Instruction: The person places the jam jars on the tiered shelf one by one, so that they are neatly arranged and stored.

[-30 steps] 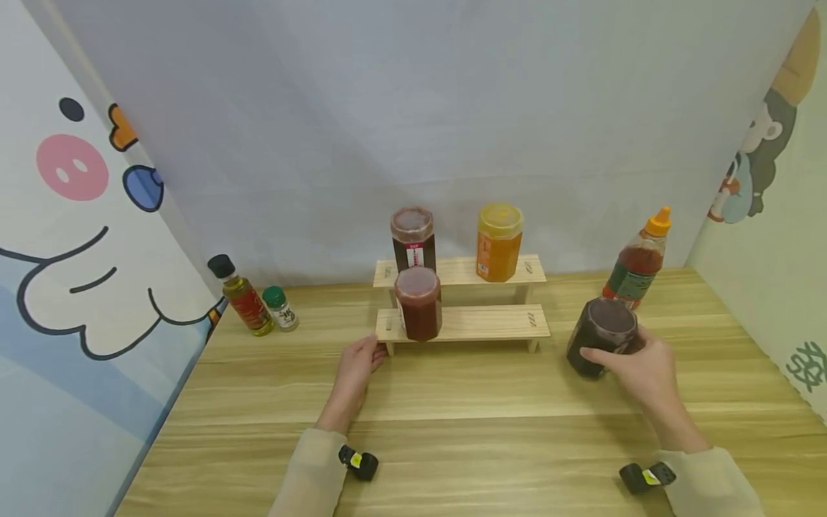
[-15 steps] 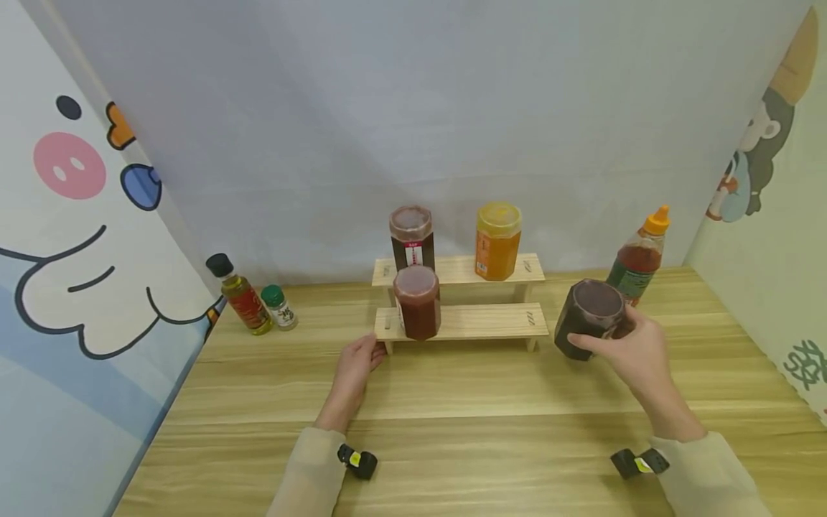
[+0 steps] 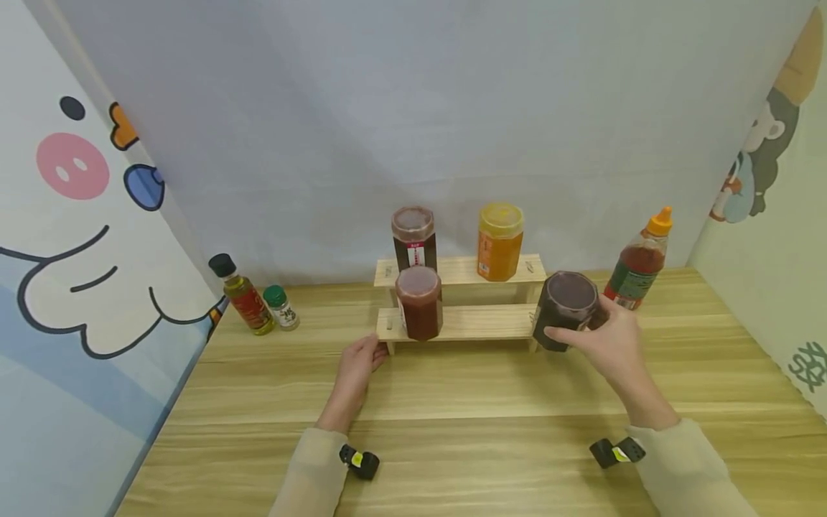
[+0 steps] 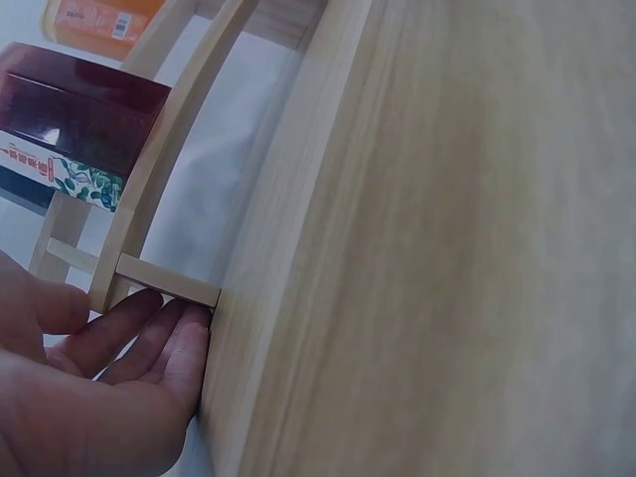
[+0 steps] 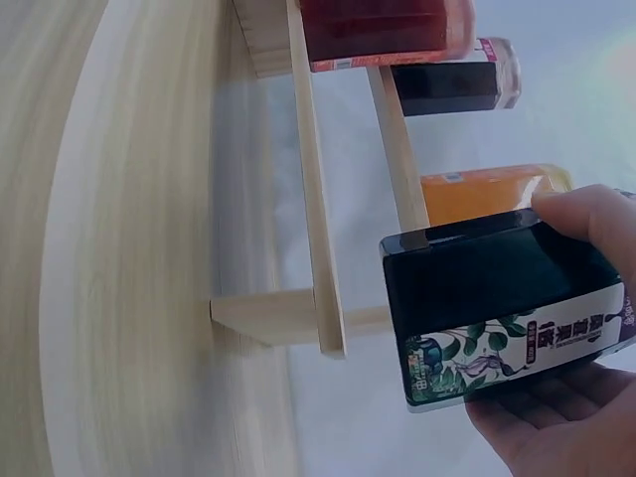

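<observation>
My right hand (image 3: 614, 352) grips a dark octagonal jar (image 3: 561, 316) by its side, thumb in front. In the right wrist view this jar (image 5: 497, 308) is off the table, its label showing printed leaves. It overlaps the right end of a two-step wooden rack (image 3: 484, 322) in the head view. My left hand (image 3: 355, 365) holds the left end of the rack's lower step, thumb (image 4: 62, 306) at the board's end and fingers curled by the leg. A reddish jar (image 3: 421, 309) stands on the lower step's left part.
On the upper step stand another dark jar (image 3: 415, 237) at left and an orange-yellow jar (image 3: 500, 248) at right. A red sauce bottle (image 3: 636, 266) with an orange cap is behind my right hand. An oil bottle (image 3: 248, 301) and a green-capped shaker (image 3: 281, 310) stand far left.
My right hand has carried the dark jar leftward and up, away from the sauce bottle to the rack's right end. My left hand has stayed on the rack.
</observation>
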Tool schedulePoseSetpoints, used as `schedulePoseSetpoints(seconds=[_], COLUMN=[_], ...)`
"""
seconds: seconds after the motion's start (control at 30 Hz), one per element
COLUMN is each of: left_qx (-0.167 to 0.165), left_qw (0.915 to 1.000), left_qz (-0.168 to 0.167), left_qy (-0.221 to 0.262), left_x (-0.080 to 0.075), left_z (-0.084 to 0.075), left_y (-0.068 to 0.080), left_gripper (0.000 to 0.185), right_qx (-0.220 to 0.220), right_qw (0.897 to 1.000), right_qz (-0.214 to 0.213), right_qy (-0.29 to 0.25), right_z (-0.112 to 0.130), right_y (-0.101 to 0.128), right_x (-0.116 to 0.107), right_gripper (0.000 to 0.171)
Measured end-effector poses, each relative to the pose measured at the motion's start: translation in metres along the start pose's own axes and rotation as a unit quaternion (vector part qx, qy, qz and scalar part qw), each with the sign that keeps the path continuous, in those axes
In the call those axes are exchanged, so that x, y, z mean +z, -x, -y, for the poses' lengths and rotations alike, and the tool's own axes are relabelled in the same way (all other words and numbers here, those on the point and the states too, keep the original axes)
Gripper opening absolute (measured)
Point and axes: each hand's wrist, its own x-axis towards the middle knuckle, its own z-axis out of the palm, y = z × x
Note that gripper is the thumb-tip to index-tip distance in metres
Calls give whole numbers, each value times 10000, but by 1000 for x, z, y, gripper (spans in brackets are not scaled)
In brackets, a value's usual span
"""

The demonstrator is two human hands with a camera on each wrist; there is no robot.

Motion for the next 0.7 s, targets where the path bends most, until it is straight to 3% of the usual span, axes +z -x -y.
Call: schedulePoseSetpoints(seconds=[0.37, 0.7], left_qx=[-35, -60], left_qw=[10000, 10000], left_qz=[-42, -17], left_qy=[-18, -58], left_x=[-1, 1], left_z=[-1, -1], left_y=[0, 1], left_gripper=[42, 42], right_qx=[-318, -100], right_qw=[9961, 9969], right_qz=[149, 229], right_qy=[-814, -743], right_z=[7, 5], right_y=[-13, -22], right_x=[32, 53], right_gripper=[62, 65])
